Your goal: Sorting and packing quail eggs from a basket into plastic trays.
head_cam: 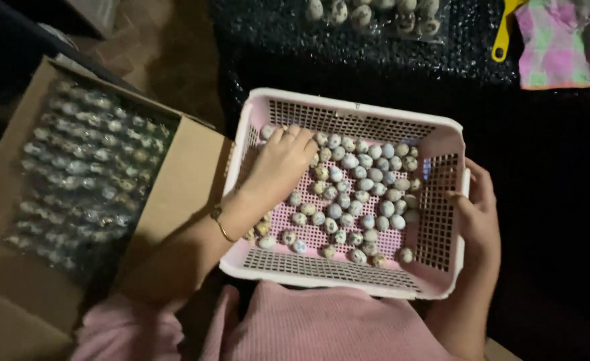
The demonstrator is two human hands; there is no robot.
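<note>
Pink basket [348, 107], speckled eggs [365, 187], both hands.

Pink basket [348, 107]: perforated plastic, faintly glossy. Speckled eggs [365, 184] inside, smooth, matt shells. At nine o'clock, matt cardboard box [188, 174] under shiny clear film, probably plastic. At one o'clock, checked cloth [565, 43], soft.

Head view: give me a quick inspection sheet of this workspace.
Surface: dark bubble-wrap sheet.
Job's things: pink slotted basket holding loose speckled eggs.
Clutter: cardboard box of packed egg trays; more eggs in a clear pack; yellow handle; checked cloth.
Grippers: left hand inside the basket on the eggs; right hand grips the basket's right wall.
Cables: nothing seen.
Surroundings: dim; pink garment below.
</note>
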